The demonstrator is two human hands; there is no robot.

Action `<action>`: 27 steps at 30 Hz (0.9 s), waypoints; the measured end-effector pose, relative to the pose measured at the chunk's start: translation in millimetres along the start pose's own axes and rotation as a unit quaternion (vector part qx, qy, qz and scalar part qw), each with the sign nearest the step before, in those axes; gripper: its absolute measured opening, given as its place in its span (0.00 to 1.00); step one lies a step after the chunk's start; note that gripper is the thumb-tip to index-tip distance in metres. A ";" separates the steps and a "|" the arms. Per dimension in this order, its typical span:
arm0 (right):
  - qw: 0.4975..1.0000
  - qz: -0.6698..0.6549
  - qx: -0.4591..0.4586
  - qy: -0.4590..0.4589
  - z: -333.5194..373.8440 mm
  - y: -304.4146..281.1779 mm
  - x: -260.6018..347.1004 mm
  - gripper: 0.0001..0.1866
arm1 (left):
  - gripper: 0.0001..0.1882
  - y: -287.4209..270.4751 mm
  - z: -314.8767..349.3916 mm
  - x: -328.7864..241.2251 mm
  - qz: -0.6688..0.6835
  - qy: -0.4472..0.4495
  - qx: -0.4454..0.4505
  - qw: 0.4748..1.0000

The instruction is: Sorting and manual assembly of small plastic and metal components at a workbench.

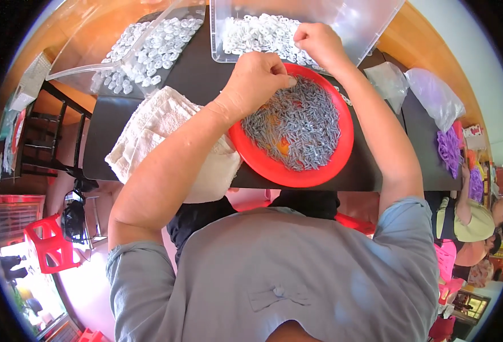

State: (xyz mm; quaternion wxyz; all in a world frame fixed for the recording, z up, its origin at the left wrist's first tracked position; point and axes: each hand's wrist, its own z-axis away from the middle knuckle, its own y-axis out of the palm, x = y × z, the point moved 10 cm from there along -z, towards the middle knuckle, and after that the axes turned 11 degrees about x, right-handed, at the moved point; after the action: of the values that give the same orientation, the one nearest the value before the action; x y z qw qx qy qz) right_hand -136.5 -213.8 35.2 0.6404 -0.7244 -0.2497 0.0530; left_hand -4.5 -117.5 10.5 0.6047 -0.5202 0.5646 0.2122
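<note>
A round red plate [324, 176] full of small grey metal pins or screws [314, 122] sits on the dark table in front of me. My left hand [258, 77] hovers at the plate's far left rim, thumb and fingertips pinched together; whatever they hold is too small to make out. Farther off, my right hand [321, 47] is closed in a pinch above a clear plastic bin [223, 59] of small white oval plastic pieces [257, 33]. Its fingertips are beside the pieces, and anything between them is hidden.
Left of the bin, more white pieces [149, 54] lie around a tilted clear container [63, 71]. A folded white towel [154, 125] rests at the plate's left. Plastic bags [434, 97] and a purple bundle [448, 151] are at the right, where other people [476, 219] sit. A red stool [49, 245] stands left.
</note>
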 end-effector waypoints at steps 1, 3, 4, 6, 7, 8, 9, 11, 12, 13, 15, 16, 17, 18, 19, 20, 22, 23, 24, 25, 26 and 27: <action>1.000 0.009 0.009 0.003 -8.0 7.2 0.4 0.08 | 0.11 -1.9 0.7 -4.1 -0.008 0.021 -0.008 1.000; 0.999 0.035 -0.021 0.003 -19.4 6.4 -1.2 0.09 | 0.11 -2.7 1.4 -0.9 -0.007 0.011 -0.007 1.000; 0.997 0.062 -0.046 0.002 -22.3 1.3 5.9 0.10 | 0.11 -2.7 2.3 0.7 -0.003 -0.001 -0.007 1.000; 0.996 0.085 0.002 0.014 -34.6 0.7 10.0 0.10 | 0.11 -3.0 1.5 0.2 -0.010 0.005 -0.012 1.000; 0.993 0.109 0.048 0.029 -39.0 5.7 10.5 0.10 | 0.12 -3.6 1.3 -1.1 -0.017 0.014 -0.014 1.000; 0.993 0.107 0.049 0.030 -40.5 6.9 12.3 0.10 | 0.12 -4.0 1.1 0.5 -0.017 0.012 -0.013 1.000; 0.993 0.104 0.048 0.027 -41.4 8.8 14.6 0.10 | 0.11 -7.4 1.3 0.0 -0.026 0.019 -0.025 0.999; 0.993 0.099 0.056 0.027 -40.8 15.3 18.3 0.10 | 0.11 -10.2 2.1 2.7 -0.030 0.020 -0.034 0.999; 0.997 0.074 0.033 0.005 -44.4 12.5 24.1 0.10 | 0.09 -16.2 -1.6 6.2 -0.036 0.011 -0.042 0.998; 0.999 0.047 0.016 -0.015 -43.5 13.9 25.8 0.11 | 0.08 -18.9 -2.0 10.4 -0.039 -0.003 -0.048 0.998; 0.999 0.047 0.007 -0.021 -40.7 18.7 20.0 0.10 | 0.09 -22.2 -3.0 14.0 0.003 -0.008 -0.054 0.999; 0.998 0.052 -0.016 -0.033 -45.0 13.6 17.1 0.10 | 0.11 -26.4 -5.6 11.8 0.014 0.011 -0.071 0.997; 0.994 0.087 -0.027 -0.067 -45.6 11.9 19.2 0.09 | 0.11 -25.6 -6.8 12.4 0.016 0.012 -0.070 0.997; 0.993 0.089 -0.028 -0.066 -41.5 11.2 11.1 0.09 | 0.11 -24.0 -8.1 12.3 0.009 0.011 -0.065 0.998; 0.995 0.072 -0.053 -0.054 -29.8 2.3 24.2 0.08 | 0.11 -28.2 -4.3 16.7 -0.002 0.003 -0.065 0.998; 0.994 0.062 -0.081 -0.036 -19.1 -10.5 27.7 0.07 | 0.11 -28.6 -2.9 12.8 -0.002 0.005 -0.066 0.998; 0.995 0.030 -0.086 -0.043 -12.9 -17.7 24.6 0.07 | 0.10 -30.7 0.4 15.6 0.033 -0.041 -0.076 0.996; 0.995 -0.003 -0.090 -0.049 -9.7 -21.7 21.2 0.07 | 0.10 -31.5 0.4 14.0 0.031 -0.036 -0.076 0.996; 0.994 -0.001 -0.094 -0.049 -12.1 -16.5 12.6 0.07 | 0.09 -30.2 0.5 16.1 0.035 -0.039 -0.063 0.997; 0.996 0.010 -0.081 -0.042 -18.0 -5.0 -6.1 0.07 | 0.08 -25.2 -3.0 14.9 0.039 -0.038 -0.047 0.997; 0.997 0.018 -0.066 -0.038 -21.1 1.3 -12.0 0.07 | 0.08 -24.2 -4.0 13.9 0.038 -0.033 -0.048 0.998; 0.999 0.023 -0.020 -0.031 -23.6 8.4 -22.5 0.11 | 0.08 -24.4 -4.7 14.8 0.049 -0.035 -0.056 0.997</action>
State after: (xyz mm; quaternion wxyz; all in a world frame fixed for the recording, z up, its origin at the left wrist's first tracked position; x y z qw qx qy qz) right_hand -144.2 -245.3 25.8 0.6167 -0.7403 -0.2539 0.0848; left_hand 18.0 -135.5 7.5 0.5834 -0.5170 0.5549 0.2907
